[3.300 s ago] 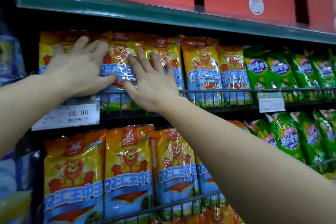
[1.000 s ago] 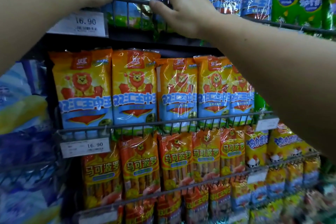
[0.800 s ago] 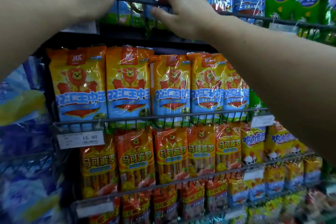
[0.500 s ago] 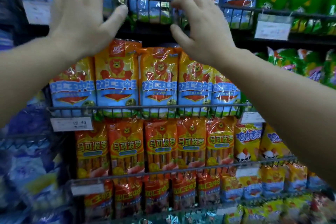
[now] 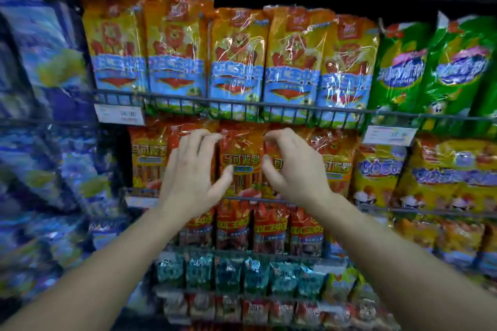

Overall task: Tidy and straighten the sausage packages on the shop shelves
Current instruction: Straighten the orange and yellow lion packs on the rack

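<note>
- Both hands are now working lower: half a second ago they were up at a higher wire rail, and they are now sitting in front of the orange sausage packs [image 5: 337, 161], two rows down.
- Left hand [image 5: 188, 172] is hovering over the second pack from the left, with fingers spread and bending at the tips and the thumb reaching right. It is not gripping anything that I can see.
- Right hand [image 5: 294, 169] is mirroring it over the fourth pack, with fingers curling more tightly and the thumb pointing left. It is not visibly closing on a pack either.
- The hands are staying apart, with the centre orange pack [image 5: 240, 161] standing upright between the two thumbs.
- Motion blur is hiding whether any fingertip is touching the film.
- The orange row is standing side by side behind a low wire rail [image 5: 242, 198], with its tops tucking under the shelf above.
- Lion-print packs [image 5: 236, 62] are filling the shelf above, upright behind the upper wire rail [image 5: 269, 105].
- A price tag [image 5: 119, 114] is hanging at the left end of that upper rail.
- Green packs [image 5: 430, 70] are standing right of the lion-print row, with a second price tag [image 5: 390, 136] hanging beneath them.
- Yellow packs [image 5: 376, 169] are sitting just right of the orange row.
- Red packs [image 5: 269, 228] are lining the shelf below the hands, and teal packets [image 5: 255, 274] are lining the one under that.
- Blue bags [image 5: 53, 62] are blurring along the left side.
</note>
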Demonstrator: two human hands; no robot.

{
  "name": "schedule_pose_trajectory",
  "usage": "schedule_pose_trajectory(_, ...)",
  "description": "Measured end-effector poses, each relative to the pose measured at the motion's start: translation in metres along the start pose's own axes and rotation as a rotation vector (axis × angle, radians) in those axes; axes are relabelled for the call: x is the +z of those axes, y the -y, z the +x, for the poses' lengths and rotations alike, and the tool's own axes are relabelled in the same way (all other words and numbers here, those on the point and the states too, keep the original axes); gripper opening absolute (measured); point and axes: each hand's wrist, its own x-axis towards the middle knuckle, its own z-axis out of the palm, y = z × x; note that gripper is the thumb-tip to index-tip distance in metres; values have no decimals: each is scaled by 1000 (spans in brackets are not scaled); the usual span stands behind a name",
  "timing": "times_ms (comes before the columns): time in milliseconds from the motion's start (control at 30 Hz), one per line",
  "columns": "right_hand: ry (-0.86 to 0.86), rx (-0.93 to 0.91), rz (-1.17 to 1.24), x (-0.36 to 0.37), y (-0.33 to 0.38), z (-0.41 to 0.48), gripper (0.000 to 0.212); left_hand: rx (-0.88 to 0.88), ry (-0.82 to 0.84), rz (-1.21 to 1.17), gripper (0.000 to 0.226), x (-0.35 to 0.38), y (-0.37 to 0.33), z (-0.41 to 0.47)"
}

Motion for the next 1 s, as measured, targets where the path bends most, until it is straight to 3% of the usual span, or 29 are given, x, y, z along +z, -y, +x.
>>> schedule_pose_trajectory(167,289,313,-55,41,-16,-15,46,-197,441,139,65,52,23,-33)
schedule_pose_trajectory(267,400,497,-111,59,-19,-11,56,-222,565,116,66,70,31,-36)
schedule_pose_trajectory(333,437,588,-77,71,-20,-8,61,-256,568,71,64,83,37,-34)
schedule_pose_trajectory(567,395,704,-17,89,-20,13,43,-367,462,-26,26,107,50,-21)
schedule_pose_trajectory(833,322,777,18,98,-21,21,48,-311,424,-42,37,121,50,-26)
schedule_pose_trajectory(1000,308,766,28,99,-23,27,47,-393,444,33,32,127,39,-18)
